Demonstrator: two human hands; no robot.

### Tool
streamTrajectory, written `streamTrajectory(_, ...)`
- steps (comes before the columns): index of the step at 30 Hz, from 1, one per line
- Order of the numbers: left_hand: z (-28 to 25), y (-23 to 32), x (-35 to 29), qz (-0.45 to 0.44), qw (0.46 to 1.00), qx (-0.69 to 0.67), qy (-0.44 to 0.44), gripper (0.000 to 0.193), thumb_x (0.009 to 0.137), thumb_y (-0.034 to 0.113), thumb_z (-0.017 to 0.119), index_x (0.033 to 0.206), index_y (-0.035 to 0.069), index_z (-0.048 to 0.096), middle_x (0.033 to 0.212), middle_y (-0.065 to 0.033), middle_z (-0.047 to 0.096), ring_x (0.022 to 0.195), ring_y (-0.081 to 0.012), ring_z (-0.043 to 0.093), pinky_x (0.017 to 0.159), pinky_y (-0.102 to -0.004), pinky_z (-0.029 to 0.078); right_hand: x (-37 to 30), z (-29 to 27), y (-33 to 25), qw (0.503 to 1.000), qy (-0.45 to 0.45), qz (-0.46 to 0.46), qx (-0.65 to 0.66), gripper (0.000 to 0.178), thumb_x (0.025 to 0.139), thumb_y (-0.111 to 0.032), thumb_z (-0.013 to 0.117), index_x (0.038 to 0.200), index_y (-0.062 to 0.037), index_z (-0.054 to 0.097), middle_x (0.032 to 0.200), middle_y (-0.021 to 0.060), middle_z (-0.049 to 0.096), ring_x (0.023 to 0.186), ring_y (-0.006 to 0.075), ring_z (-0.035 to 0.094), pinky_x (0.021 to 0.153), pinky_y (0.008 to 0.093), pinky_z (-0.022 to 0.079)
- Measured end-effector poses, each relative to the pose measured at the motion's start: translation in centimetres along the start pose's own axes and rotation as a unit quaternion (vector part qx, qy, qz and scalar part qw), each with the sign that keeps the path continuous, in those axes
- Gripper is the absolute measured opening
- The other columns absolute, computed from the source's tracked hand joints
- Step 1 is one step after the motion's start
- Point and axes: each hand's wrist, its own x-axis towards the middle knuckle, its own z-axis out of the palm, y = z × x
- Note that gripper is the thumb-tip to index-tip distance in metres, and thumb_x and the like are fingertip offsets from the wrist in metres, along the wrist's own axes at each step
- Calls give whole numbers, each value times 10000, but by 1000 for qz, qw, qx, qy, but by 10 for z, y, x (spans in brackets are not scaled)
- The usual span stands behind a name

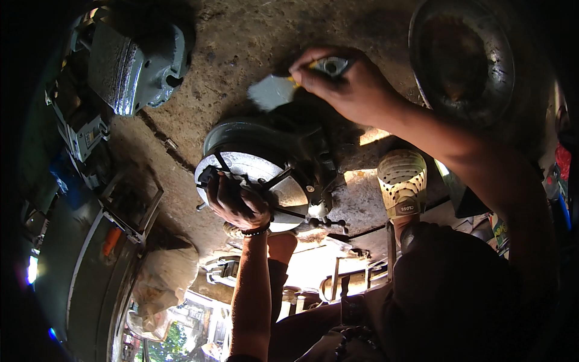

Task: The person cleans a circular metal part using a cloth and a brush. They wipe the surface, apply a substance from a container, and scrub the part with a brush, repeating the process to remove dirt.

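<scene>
student: where did the main piece lie, and how was each hand set?

tutor: the slotted disc [250, 164], seated against a rounded housing [238, 131], lay on the stained ground [235, 36] before the person. the left hand [238, 202] rested upon the disc's face, its fingers bent and close together; whether they pinched anything could not be told. the right hand [344, 87] was closed around a flat brush-like tool [270, 93], whose broad, pale grey head was blurred and stood just beyond the housing's far side. contact between head and housing could not be made out.

student: how far had the work advanced?

tutor: judging by surface alone, part of the way. the housing's curved left edge bore a bluish-grey sheen, much like that of the grey casting [120, 69] at upper left, which suggested a coat already laid there. the disc's face, by contrast, showed bare bright metal crossed by dark slots.

student: and what seemed left?

tutor: the housing's right part, toward the crank handle [329, 222], lay in shadow and looked dark. if the tool was a loaded brush, that part was the likeliest remainder, though its true condition could not be confirmed.
</scene>
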Motion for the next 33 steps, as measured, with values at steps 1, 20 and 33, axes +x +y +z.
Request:
streamTrajectory(1,1,0,-1,4,1000,4,2,286,976,161,444,1096,-72,556,1122,-251,607,1052,-437,579,893,-539,466,-6,-3,1,999,-31,-8,-19,161,886,-242,710,924,-86,702,863,86,713,791,210,685,750,340,538)
streamTrajectory(20,1,0,-5,-88,995,-45,-2,448,900,269,443,1091,-91,630,1147,-213,633,1133,-407,543,994,-510,411,-42,-42,-28,979,-143,103,-104,104,858,-157,687,841,-56,669,704,94,665,649,194,663,639,332,513)
streamTrajectory(33,2,-4,-5,-82,995,-56,7,460,904,306,466,1138,-60,617,1165,-224,624,1126,-396,554,992,-502,404,-83,-47,-44,976,-201,10,-89,96,817,-8,673,906,-22,639,792,77,659,696,160,649,614,300,491)
